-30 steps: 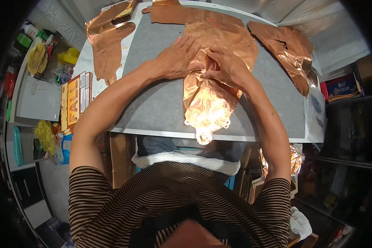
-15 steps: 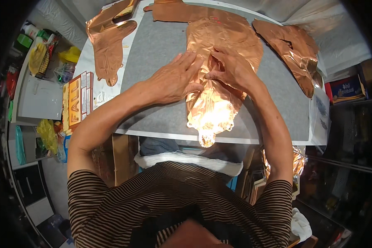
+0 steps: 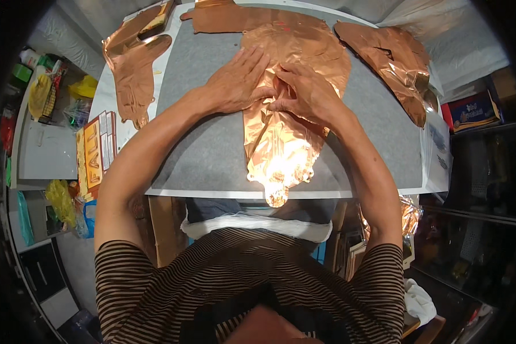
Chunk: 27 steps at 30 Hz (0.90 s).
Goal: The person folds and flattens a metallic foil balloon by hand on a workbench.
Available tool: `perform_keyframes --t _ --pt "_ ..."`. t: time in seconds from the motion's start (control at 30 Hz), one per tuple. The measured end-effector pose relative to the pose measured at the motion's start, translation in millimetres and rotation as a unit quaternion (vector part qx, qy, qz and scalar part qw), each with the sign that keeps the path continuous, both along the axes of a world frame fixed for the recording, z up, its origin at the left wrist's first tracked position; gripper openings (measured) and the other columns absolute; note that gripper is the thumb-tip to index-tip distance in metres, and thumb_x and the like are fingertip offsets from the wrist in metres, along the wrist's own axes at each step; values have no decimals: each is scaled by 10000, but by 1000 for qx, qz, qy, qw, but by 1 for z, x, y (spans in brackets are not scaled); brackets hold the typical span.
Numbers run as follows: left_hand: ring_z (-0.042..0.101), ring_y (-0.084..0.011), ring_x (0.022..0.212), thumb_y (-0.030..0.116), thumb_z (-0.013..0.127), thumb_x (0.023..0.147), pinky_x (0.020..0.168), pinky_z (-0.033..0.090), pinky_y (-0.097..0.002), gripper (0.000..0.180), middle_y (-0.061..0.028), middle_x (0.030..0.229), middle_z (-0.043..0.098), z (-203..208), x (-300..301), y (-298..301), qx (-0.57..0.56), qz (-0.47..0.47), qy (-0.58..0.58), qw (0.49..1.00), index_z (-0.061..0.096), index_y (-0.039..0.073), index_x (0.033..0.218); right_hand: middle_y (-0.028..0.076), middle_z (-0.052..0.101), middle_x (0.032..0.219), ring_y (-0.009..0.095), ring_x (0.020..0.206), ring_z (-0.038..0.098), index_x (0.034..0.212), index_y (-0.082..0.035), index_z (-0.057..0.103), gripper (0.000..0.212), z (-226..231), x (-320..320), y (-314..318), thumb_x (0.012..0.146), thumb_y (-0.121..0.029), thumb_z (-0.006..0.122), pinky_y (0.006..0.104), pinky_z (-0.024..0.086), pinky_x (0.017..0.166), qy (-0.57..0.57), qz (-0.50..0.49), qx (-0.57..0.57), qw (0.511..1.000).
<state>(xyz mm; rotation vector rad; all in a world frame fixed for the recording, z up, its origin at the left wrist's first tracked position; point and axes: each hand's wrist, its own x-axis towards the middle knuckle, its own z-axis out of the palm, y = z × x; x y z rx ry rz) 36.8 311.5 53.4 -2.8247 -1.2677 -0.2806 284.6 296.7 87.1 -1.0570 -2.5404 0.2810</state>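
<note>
A flat, copper-coloured foil balloon (image 3: pixel 292 46) lies creased on the grey-covered table, its small tab (image 3: pixel 276 198) reaching over the near edge. My left hand (image 3: pixel 238 80) rests flat across the foil's left side, fingers stretched and thumb pointing toward the middle. With fingers and thumb curled, my right hand (image 3: pixel 308 96) pinches a raised fold at the centre of the foil. The dark hollow of that fold shows between thumb and forefinger. Bright glare covers the foil's lower end.
More flat copper foil pieces lie at the far left (image 3: pixel 135 74) and far right (image 3: pixel 393 63) of the table (image 3: pixel 195 166). An orange-and-white printed package (image 3: pixel 92 152) stands at the left edge. Cluttered shelves (image 3: pixel 46 137) flank the left side, dark cabinets (image 3: pixel 470 189) the right.
The whole view has shifted, so the table and foil sit slightly further left. My left hand has slid a little away up the foil; my right hand keeps its pinch.
</note>
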Motion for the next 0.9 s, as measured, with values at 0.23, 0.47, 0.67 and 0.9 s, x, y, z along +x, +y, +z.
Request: perform_keyframes --t 0.23,0.47,0.67,0.9 --pt "172 -442 1603 655 376 1075 1320 131 -498 843 -329 1680 255 -7 -3 2 13 3 -19 1000 333 20 1628 125 755 1135 245 1002 725 1230 25 699 522 36 6 11 909 -364 833 346 577 871 95 -108 -294 945" --pt "165 -432 1607 685 350 1069 1321 114 -485 839 -321 1684 258 -1 0 0 3 1 -24 1000 375 57 1626 58 774 949 121 759 718 1068 8 758 281 23 97 74 1031 -263 694 265 586 723 251 -311 -319 859" --pt "174 -424 1606 695 353 1062 1320 120 -477 844 -317 1684 262 0 4 -1 10 4 -17 1000 378 71 1630 9 715 794 104 603 636 908 -69 732 255 7 98 110 1026 -294 706 289 551 571 334 -342 -376 794" --pt "179 -422 1606 704 356 1056 1319 128 -478 855 -317 1681 274 -4 2 -2 13 3 -32 999 381 72 1630 22 709 804 107 614 639 829 -74 718 301 14 78 124 986 -326 767 277 550 577 227 -314 -335 859"
